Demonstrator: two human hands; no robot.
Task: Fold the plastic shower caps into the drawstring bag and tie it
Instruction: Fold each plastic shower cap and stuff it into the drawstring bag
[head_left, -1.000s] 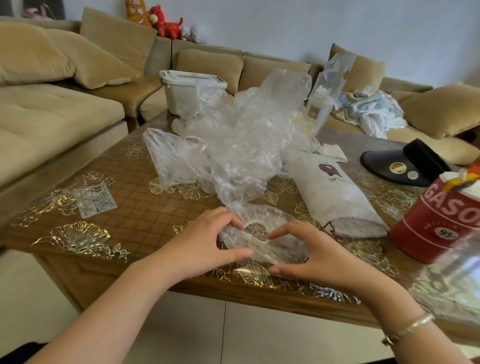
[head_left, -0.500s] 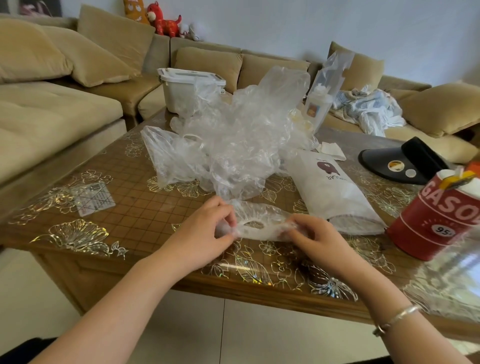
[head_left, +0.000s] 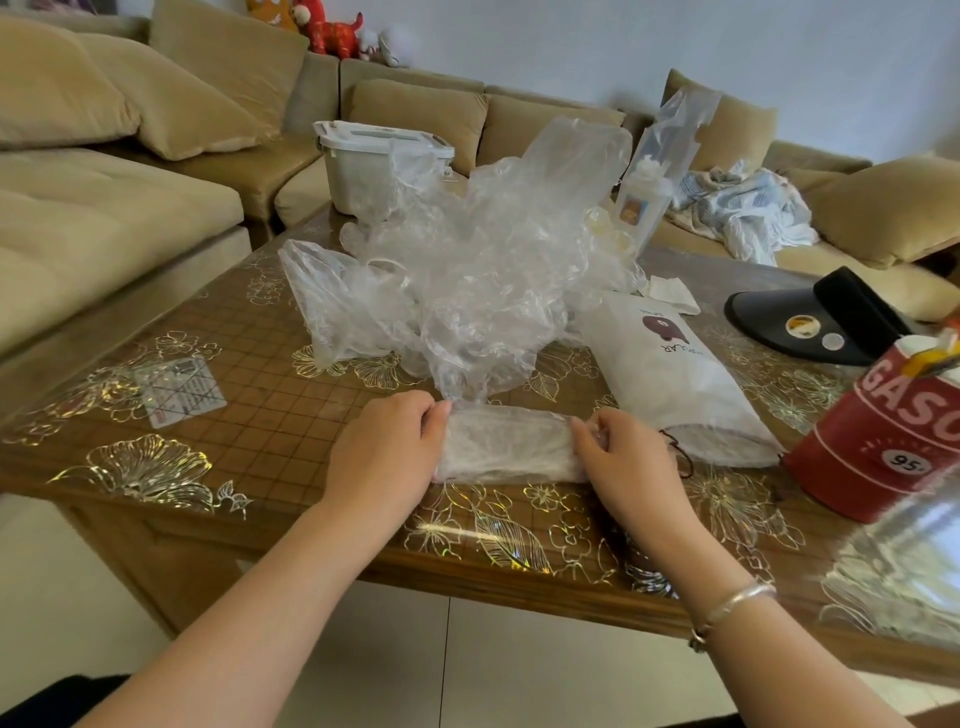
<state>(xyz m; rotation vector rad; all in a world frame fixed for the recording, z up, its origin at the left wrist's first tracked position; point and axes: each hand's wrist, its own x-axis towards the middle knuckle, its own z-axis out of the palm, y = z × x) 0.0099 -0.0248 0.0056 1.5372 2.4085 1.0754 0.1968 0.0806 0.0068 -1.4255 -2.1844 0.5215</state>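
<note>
A clear plastic shower cap (head_left: 506, 444), folded into a flat strip, lies on the wooden table (head_left: 270, 431) near its front edge. My left hand (head_left: 387, 449) pinches the strip's left end and my right hand (head_left: 626, 460) pinches its right end. Behind it rises a loose heap of clear shower caps (head_left: 483, 265). The white drawstring bag (head_left: 670, 374) with a dark logo lies flat to the right, its mouth and dark cord toward me beside my right hand.
A red can marked GASO (head_left: 893, 431) stands at the right. A black visor cap (head_left: 815, 317) lies behind it. A white lidded bin (head_left: 374, 166) and a bagged bottle (head_left: 649, 176) stand at the table's far side. Beige sofas surround the table.
The round cap that my hands framed flat on the table has been gathered and folded into a narrow strip. Both hands now hold its ends.
</note>
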